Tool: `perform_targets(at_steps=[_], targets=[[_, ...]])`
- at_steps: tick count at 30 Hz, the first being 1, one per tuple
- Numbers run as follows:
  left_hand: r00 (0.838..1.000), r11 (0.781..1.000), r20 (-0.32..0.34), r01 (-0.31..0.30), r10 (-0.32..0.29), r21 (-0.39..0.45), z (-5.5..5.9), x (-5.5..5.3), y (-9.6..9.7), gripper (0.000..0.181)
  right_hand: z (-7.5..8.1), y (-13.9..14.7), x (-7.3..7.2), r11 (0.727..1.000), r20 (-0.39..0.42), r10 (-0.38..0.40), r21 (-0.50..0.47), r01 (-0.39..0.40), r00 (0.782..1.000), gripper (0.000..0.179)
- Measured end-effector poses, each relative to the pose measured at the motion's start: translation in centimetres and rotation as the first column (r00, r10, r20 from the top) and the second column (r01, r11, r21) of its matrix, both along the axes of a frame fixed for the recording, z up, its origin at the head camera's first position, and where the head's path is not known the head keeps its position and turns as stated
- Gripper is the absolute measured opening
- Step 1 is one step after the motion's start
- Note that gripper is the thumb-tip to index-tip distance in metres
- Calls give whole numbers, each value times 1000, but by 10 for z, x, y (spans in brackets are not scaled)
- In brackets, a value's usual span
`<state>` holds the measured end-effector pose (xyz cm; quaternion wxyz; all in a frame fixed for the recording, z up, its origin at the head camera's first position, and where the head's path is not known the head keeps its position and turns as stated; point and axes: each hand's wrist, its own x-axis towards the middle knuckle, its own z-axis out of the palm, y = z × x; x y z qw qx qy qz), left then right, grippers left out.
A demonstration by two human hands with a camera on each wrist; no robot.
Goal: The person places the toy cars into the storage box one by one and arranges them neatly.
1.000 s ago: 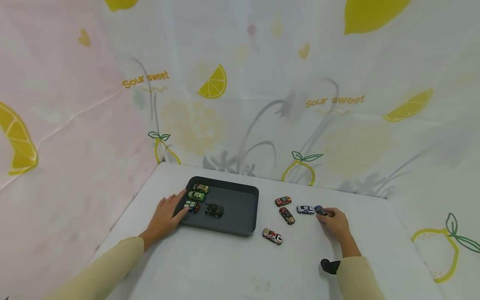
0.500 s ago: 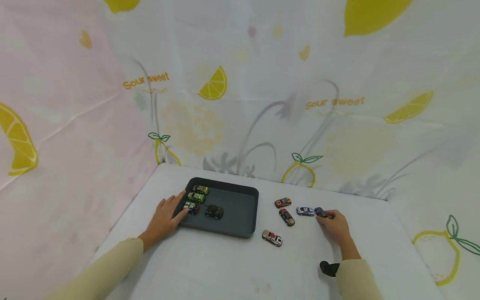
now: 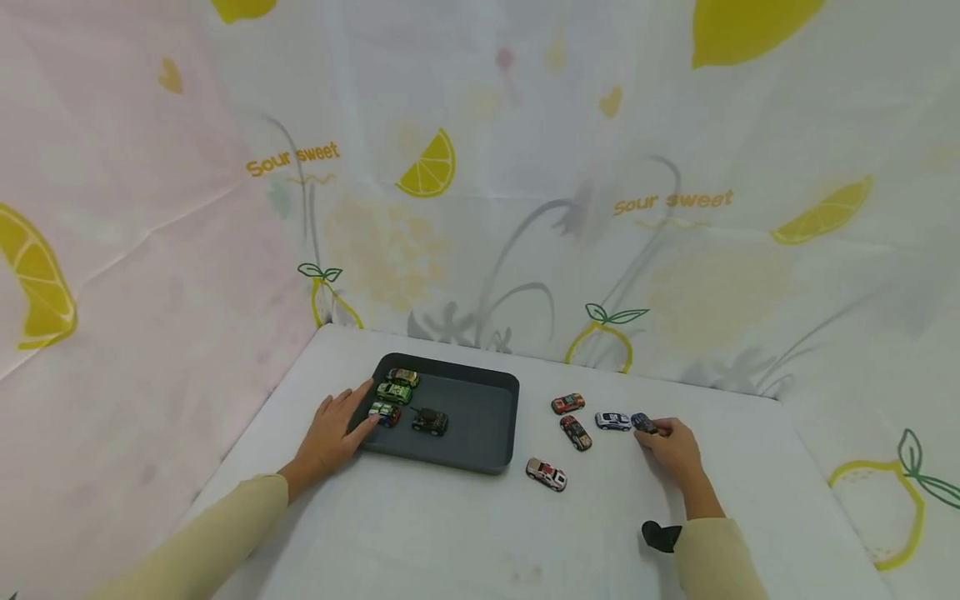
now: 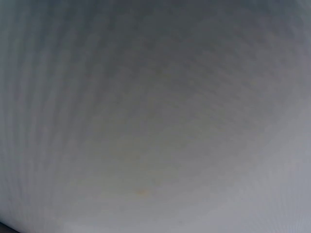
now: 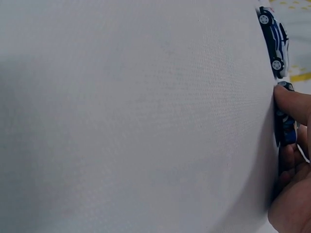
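My right hand point(image 3: 675, 448) pinches a dark blue toy car point(image 3: 642, 422) on the white table, thumb along its near side. In the right wrist view the thumb point(image 5: 293, 103) covers part of that car point(image 5: 288, 130). Just left of it, nearly end to end, sits a white-and-blue toy car point(image 3: 612, 421). My left hand point(image 3: 330, 435) rests at the left side of a dark grey tray point(image 3: 480, 460), fingers extended and thumb over the rim near a blue, white and green toy car point(image 3: 385, 413). The left wrist view holds only a blurred pale surface.
In the tray are also a green car point(image 3: 394, 392), a yellowish car point(image 3: 403, 377) and a dark toy tank point(image 3: 429, 421). Right of the tray lie a red-orange car point(image 3: 567, 403), a black-and-red car point(image 3: 576, 433) and a white-and-red car point(image 3: 546, 474). Printed cloth point(image 3: 480, 250) walls the table.
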<state>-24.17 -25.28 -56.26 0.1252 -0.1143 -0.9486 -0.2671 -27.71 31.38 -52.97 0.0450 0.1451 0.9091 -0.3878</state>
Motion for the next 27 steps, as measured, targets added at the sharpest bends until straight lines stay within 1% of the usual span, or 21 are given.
perform_targets(at_steps=[10, 17, 23, 27], targets=[[1000, 1000, 9, 3, -3, -7, 3, -1, 0, 66, 0, 1, 0, 1000, -3, 2, -4, -2, 1000, 56], [1000, 1000, 13, 6, -6, -12, 1, -3, 0, 66, 0, 2, 1, 1000, -2, -1, -19, 1, 1000, 57], [1000, 1000, 22, 7, -7, -16, 2, -2, -1, 66, -1, 1, 2, 1000, 1, 2, -18, -1, 1000, 57], [1000, 1000, 21, 11, -11, -7, 2, -3, -1, 66, -1, 2, -1, 1000, -2, 8, -10, -8, 1000, 57]])
